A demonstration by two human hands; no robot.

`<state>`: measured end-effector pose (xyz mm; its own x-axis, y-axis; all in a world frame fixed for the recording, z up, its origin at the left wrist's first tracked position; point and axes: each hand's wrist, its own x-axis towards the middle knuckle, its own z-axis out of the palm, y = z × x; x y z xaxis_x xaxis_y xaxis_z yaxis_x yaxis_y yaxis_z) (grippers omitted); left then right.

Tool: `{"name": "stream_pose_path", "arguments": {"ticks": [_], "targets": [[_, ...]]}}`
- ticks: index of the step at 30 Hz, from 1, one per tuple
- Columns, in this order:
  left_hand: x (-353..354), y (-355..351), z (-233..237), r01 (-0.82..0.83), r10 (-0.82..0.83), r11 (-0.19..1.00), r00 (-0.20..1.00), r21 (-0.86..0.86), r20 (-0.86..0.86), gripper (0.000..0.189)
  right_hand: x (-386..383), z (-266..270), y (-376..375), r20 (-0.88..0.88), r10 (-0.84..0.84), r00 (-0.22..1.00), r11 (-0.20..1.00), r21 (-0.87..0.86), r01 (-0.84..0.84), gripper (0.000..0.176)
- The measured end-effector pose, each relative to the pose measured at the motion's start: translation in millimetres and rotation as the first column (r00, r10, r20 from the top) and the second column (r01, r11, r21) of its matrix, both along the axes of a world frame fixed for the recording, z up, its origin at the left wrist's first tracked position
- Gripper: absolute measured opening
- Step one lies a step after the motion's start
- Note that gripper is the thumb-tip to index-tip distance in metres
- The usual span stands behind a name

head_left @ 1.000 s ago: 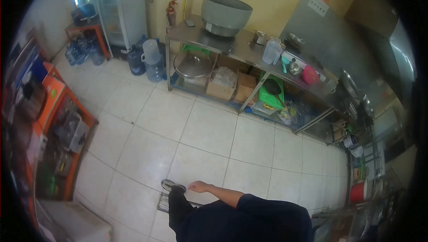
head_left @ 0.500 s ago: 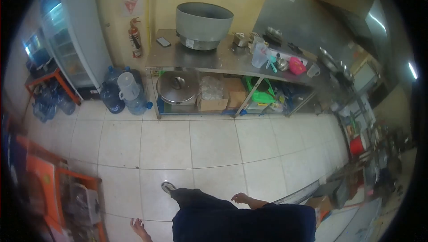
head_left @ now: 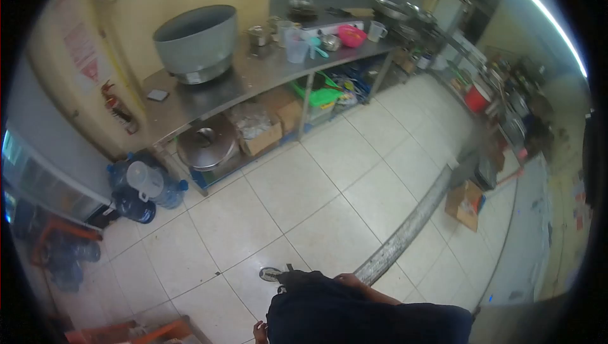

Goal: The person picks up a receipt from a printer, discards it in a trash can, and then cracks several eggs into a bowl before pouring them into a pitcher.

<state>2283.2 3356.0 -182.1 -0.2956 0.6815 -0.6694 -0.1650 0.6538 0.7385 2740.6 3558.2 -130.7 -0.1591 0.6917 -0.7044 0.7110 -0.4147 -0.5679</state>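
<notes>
My left hand (head_left: 259, 331) hangs low at the bottom edge, beside my dark clothing, its fingers loosely apart. My right hand (head_left: 345, 279) is in front of my body, partly against the dark cloth, with loose fingers and nothing seen in it. Neither hand touches any kitchen item. Ahead stands a steel counter (head_left: 250, 78) bearing a large grey round vessel (head_left: 194, 43). A phone-like flat object (head_left: 157, 95) lies to its left. Farther right on the counter are a clear plastic jug (head_left: 296, 47) and a pink bowl (head_left: 351, 36).
A large metal lid (head_left: 206, 144) and an open cardboard box (head_left: 259, 130) fill the lower shelf. Big water bottles (head_left: 168, 195) stand at the counter's left end. A raised strip (head_left: 405, 230) crosses the tiled floor; another cardboard box (head_left: 464, 206) lies beyond it. A red bucket (head_left: 477, 98) stands at right.
My view has turned right and tilted, so the counter now slants and shifts left. More floor and the box at right show. My left hand now appears closer to my body.
</notes>
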Motion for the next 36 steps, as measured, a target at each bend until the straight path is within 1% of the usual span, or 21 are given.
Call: {"name": "stream_pose_path", "arguments": {"ticks": [1,3,4,5,7,8,10,11,12,15,16,19,20,23,25,27,30,33,34,35,36], "targets": [[-4,2,-5,-0.084,0.096,0.991,0.989,-0.107,0.111,0.033,17,6,-18,0.078,0.026,0.997,1.000,-0.013,-0.025,0.029],[-6,26,25,-0.251,0.349,0.904,0.901,-0.347,0.258,0.037,46,28,-51,0.164,-0.022,0.986,0.997,-0.075,0.035,0.028],[-8,34,26,-0.226,0.293,0.930,0.932,-0.288,0.214,0.039,60,38,-65,0.209,-0.038,0.977,0.992,-0.108,0.062,0.028],[-11,40,24,-0.199,0.240,0.952,0.957,-0.232,0.162,0.040,71,41,-77,0.177,-0.151,0.973,0.973,-0.146,0.178,0.027],[-8,71,36,-0.175,0.198,0.950,0.978,-0.260,0.067,0.038,87,42,-97,0.115,-0.400,0.909,0.883,-0.216,0.415,0.026],[-8,93,41,-0.149,0.183,0.934,0.980,-0.326,0.079,0.043,90,41,-99,0.194,-0.307,0.932,0.923,-0.179,0.341,0.025],[-16,132,16,-0.009,0.051,0.951,0.991,-0.309,0.126,0.046,95,15,-106,0.182,-0.306,0.934,0.941,-0.089,0.326,0.028],[-17,149,5,0.048,-0.004,0.952,0.990,-0.302,0.144,0.048,94,13,-98,0.133,-0.386,0.913,0.897,-0.174,0.405,0.030],[-7,170,6,0.071,-0.032,0.976,0.982,-0.205,0.186,0.051,97,-15,-98,0.117,-0.290,0.950,0.952,-0.063,0.299,0.032],[23,236,18,0.231,-0.219,0.957,0.972,-0.175,0.088,0.043,91,-28,-59,0.028,-0.448,0.893,0.892,-0.059,0.449,0.034],[36,257,15,0.291,-0.283,0.935,0.957,-0.201,0.065,0.043,92,-37,-40,0.096,-0.539,0.837,0.830,-0.110,0.547,0.034],[102,333,22,0.431,-0.433,0.857,0.899,-0.281,0.060,0.043,133,-69,-4,0.023,-0.683,0.730,0.720,-0.145,0.679,0.036],[126,356,25,0.474,-0.475,0.831,0.877,-0.292,0.070,0.043,151,-73,4,0.014,-0.651,0.759,0.755,-0.087,0.650,0.036],[197,444,30,0.598,-0.599,0.754,0.796,-0.273,0.090,0.044,217,-43,57,-0.039,-0.867,0.497,0.498,-0.057,0.865,0.033],[240,512,34,0.673,-0.674,0.701,0.734,-0.237,0.091,0.044,258,-37,87,-0.086,-0.928,0.362,0.356,0.075,0.931,0.030],[290,584,36,0.721,-0.723,0.666,0.687,-0.193,0.075,0.045,293,-49,118,-0.145,-0.957,0.249,0.232,0.129,0.964,0.028],[387,692,54,0.748,-0.763,0.644,0.643,-0.161,-0.067,0.044,343,-24,173,-0.151,-0.963,0.225,0.203,0.149,0.968,0.028],[461,784,51,0.833,-0.829,0.554,0.551,-0.009,-0.093,0.045,378,-33,220,-0.134,-0.957,0.256,0.235,0.154,0.960,0.028],[486,806,45,0.835,-0.833,0.550,0.545,-0.031,-0.094,0.044,388,-48,235,-0.097,-0.960,0.264,0.247,0.154,0.957,0.028],[511,829,36,0.837,-0.837,0.545,0.539,-0.054,-0.098,0.044,398,-56,249,-0.027,-0.946,0.324,0.311,0.216,0.925,0.027],[534,856,29,0.840,-0.843,0.536,0.527,-0.082,-0.106,0.043,408,-50,267,-0.038,-0.964,0.264,0.256,0.147,0.956,0.027]]}}
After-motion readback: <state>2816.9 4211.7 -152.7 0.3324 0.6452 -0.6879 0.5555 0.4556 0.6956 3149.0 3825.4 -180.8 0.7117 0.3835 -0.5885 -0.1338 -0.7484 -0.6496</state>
